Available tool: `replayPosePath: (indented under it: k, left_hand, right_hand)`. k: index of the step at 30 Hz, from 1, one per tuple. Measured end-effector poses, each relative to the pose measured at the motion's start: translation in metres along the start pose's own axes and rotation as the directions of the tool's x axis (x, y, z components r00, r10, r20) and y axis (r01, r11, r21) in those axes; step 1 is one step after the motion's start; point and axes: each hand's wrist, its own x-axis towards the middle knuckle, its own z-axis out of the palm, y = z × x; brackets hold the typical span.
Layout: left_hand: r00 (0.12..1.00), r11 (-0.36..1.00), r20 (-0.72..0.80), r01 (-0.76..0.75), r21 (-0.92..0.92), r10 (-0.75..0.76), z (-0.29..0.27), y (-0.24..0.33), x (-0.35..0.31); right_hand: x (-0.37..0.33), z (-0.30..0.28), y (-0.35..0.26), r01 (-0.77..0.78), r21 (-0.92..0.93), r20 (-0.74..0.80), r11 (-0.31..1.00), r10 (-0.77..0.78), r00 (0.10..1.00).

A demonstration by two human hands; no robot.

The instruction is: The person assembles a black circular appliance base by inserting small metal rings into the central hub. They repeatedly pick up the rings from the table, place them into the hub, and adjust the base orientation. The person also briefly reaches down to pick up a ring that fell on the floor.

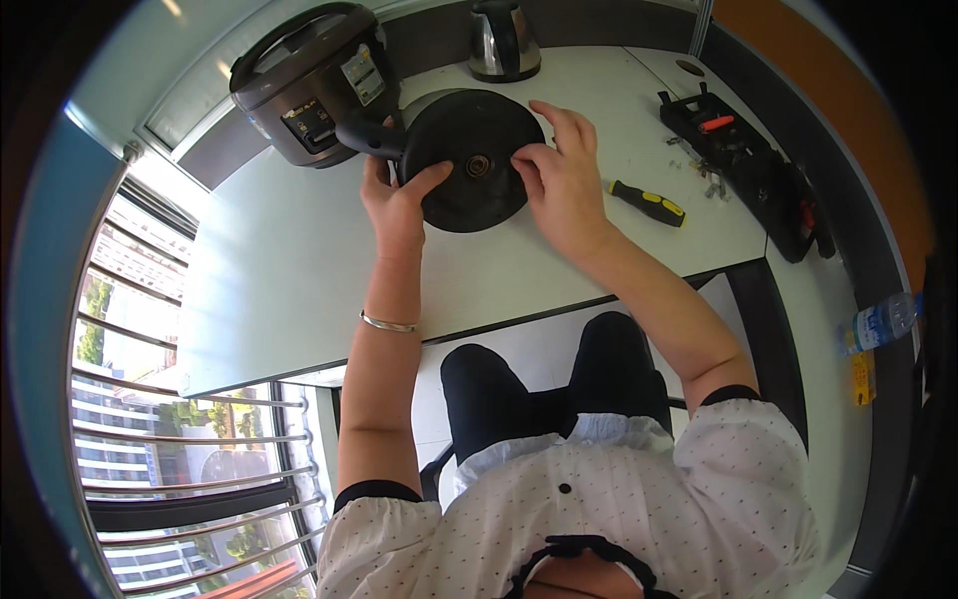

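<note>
An electric kettle (469, 205) is tipped over with its round black underside facing me and a ringed socket at its centre. Its dark handle sticks out to the left, and a bit of silvery body shows behind the base. My left hand (401, 205) grips the kettle's left side, thumb laid on the underside and other fingers partly hidden behind it. At the right part of the base, my right hand (569, 190) is closed in a pinch of thumb and fingertips. Whatever may be between those fingertips is too small to make out.
A yellow-and-black screwdriver (647, 203) lies right of my right hand. Beyond it are small loose metal pieces (715, 187) and an open black tool case (743, 160). A rice cooker (314, 90) stands at back left, a second kettle (504, 45) at the back.
</note>
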Motion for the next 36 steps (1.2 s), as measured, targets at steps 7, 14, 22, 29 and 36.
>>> replayPosePath:
  k: [7,14,22,29,36]
  left_hand:
    - [0.998,0.999,-0.034,-0.042,0.022,0.043,-0.005,-0.005,0.005]
    - [0.997,0.999,-0.061,-0.041,0.009,0.041,-0.003,-0.009,0.006]
    - [0.993,0.999,-0.106,-0.054,0.002,0.054,-0.007,-0.023,0.010]
    - [0.992,0.992,-0.103,-0.060,0.115,0.072,-0.007,-0.034,0.005]
    - [0.984,0.973,-0.120,-0.104,0.207,0.130,-0.007,-0.040,-0.003]
  right_hand:
    - [-0.016,-0.004,0.009,-0.078,0.042,0.024,0.996,0.077,0.997]
    - [-0.046,0.003,0.041,-0.285,0.164,-0.042,0.944,0.296,0.954]
    - [-0.042,0.002,0.058,-0.007,0.291,-0.161,0.957,0.056,0.985]
    - [-0.061,-0.088,0.078,-0.010,0.339,-0.225,0.941,0.092,0.970]
    - [-0.090,-0.166,0.089,-0.317,0.309,-0.111,0.897,0.365,0.924]
